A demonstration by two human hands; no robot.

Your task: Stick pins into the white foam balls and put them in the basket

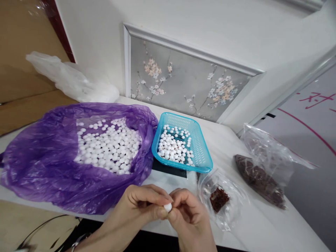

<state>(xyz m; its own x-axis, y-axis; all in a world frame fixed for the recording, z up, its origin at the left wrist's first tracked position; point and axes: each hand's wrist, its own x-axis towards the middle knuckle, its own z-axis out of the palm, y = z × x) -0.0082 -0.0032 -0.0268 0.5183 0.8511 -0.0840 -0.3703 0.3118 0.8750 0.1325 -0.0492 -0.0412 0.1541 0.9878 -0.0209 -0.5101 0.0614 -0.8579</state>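
One small white ball (168,207) is pinched between the fingertips of both hands, low in the middle of the view. My left hand (147,203) holds it from the left, with thumb and index finger pressed on it. From the other side my right hand (187,213) grips the same ball, its fingers curled. Beyond the hands stands a blue plastic basket (203,148) with many white balls in it. To its left, an open purple bag (52,157) holds a large heap of similar white balls.
Right of my hands lies a clear bag (231,210) with a dark red piece (219,199). Farther right is a plastic bag of brown material (258,178). A framed flower picture (181,77) leans at the back. Cardboard (23,52) and a white plastic bag (76,84) are at the left.
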